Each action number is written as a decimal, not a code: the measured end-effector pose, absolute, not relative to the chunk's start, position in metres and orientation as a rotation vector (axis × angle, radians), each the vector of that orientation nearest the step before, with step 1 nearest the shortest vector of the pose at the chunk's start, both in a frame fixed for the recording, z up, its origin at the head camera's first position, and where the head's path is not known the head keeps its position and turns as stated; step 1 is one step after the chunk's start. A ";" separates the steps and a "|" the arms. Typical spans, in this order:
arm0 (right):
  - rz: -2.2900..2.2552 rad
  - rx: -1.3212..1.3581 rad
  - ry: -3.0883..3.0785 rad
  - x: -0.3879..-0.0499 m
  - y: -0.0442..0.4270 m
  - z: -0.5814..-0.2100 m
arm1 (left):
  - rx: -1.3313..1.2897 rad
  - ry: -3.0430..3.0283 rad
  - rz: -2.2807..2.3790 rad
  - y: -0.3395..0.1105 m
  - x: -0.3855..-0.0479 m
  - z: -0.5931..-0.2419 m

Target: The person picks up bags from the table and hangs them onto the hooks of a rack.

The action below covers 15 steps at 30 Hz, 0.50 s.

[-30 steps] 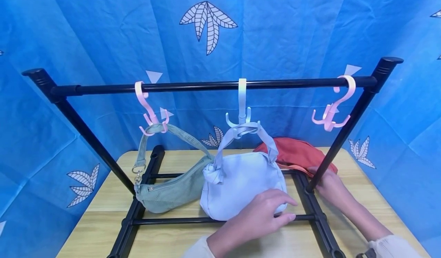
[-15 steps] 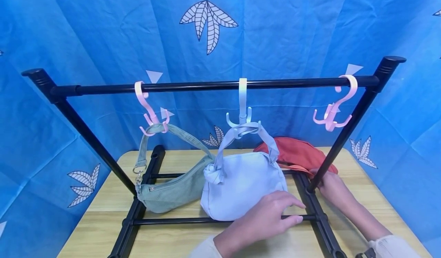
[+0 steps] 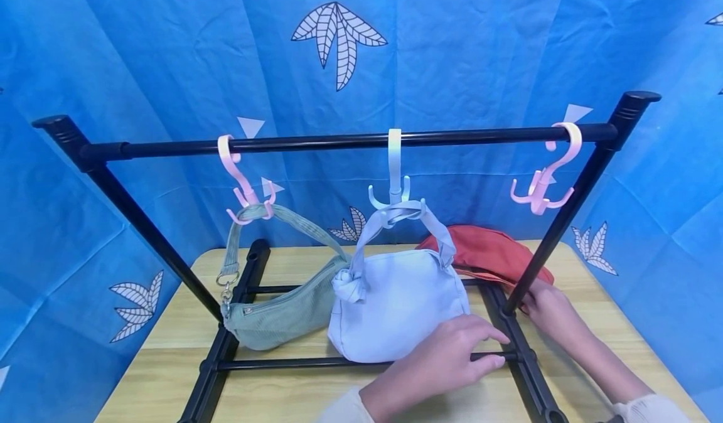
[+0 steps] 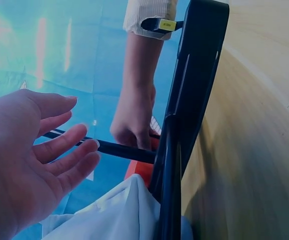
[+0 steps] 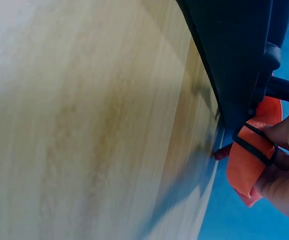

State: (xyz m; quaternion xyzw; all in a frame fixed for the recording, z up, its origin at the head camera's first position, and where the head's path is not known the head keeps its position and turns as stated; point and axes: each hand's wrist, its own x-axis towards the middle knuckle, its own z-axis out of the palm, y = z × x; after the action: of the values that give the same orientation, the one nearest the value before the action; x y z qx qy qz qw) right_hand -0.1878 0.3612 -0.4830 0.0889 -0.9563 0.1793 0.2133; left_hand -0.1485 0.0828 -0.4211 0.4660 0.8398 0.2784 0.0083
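Note:
My right hand (image 3: pixel 549 312) is at the near right end of a red bag (image 3: pixel 491 253), beside the rack's right upright. In the right wrist view its thumb and fingers pinch the bag's orange-red strap (image 5: pixel 247 167) by a black slider buckle (image 5: pixel 257 145). My left hand (image 3: pixel 449 355) hovers in front of a pale blue handbag (image 3: pixel 395 304), fingers loosely spread and holding nothing. This handbag's strap loops over a pale blue hook (image 3: pixel 395 165). A green corduroy bag (image 3: pixel 288 319) hangs by its strap from a pink hook (image 3: pixel 240 178).
A black rack (image 3: pixel 316 142) stands on a wooden table (image 3: pixel 164 329), with lower bars crossing between its feet. Another pink hook (image 3: pixel 542 187) hangs at the rail's right end with nothing on it. Blue patterned cloth (image 3: pixel 463 53) surrounds the table.
My left hand has drifted slightly right across the pale blue handbag's front. My right hand has shifted a little toward me and right at the red bag's end. The hung bags have stayed put.

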 end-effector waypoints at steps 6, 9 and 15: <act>0.483 0.241 -2.693 -0.181 0.363 -0.480 | 1.483 2.618 0.834 0.090 -0.148 -0.424; 0.488 0.231 -2.714 -0.179 0.363 -0.477 | 1.491 2.617 0.825 0.093 -0.148 -0.425; 0.466 0.222 -2.705 -0.171 0.364 -0.475 | 1.475 2.616 0.776 0.099 -0.148 -0.426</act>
State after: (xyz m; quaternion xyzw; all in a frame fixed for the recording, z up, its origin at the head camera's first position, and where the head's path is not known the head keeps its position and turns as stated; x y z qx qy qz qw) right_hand -0.1712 0.3642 -0.4754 0.0791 -0.9638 0.1662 0.1929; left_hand -0.1477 0.0987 -0.4263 0.4756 0.8432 0.2501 0.0198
